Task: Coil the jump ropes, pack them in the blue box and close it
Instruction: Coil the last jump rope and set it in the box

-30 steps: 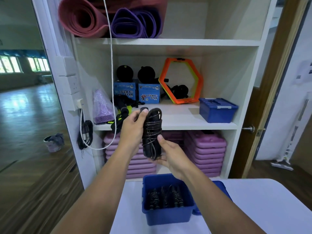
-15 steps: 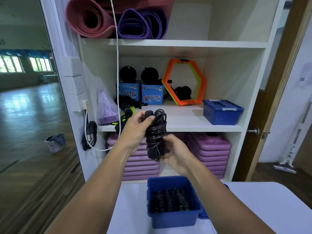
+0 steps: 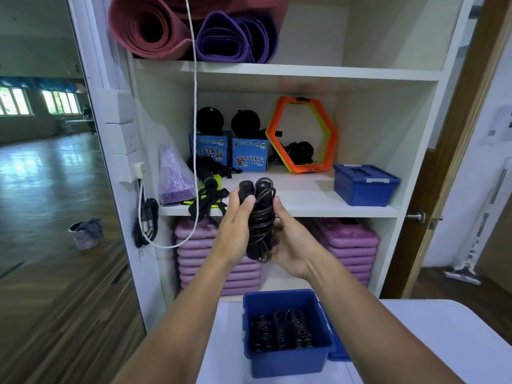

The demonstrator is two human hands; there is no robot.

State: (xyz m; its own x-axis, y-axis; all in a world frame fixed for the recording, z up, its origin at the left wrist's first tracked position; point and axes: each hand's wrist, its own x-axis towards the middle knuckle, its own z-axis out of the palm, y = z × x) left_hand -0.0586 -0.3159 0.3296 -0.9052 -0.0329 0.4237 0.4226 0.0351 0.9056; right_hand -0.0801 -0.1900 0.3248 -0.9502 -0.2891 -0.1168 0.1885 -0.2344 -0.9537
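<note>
I hold a coiled black jump rope upright in front of the shelf, its two handles side by side with the cord wound around them. My left hand grips its left side, thumb over the handles. My right hand cups its right side and lower end. Below, on the white table, stands the open blue box with several coiled black ropes inside. Its blue lid lies behind the box on the right, mostly hidden.
A white shelf unit stands ahead: rolled mats on top, an orange hexagon ring, two blue cartons, black straps and a closed blue box on the middle shelf, purple step boards below. A white cord hangs down. A mirror wall is at left.
Both hands have closed in tighter around the coiled rope, the right hand sliding up along its side. The view has shifted slightly left and nearer.
</note>
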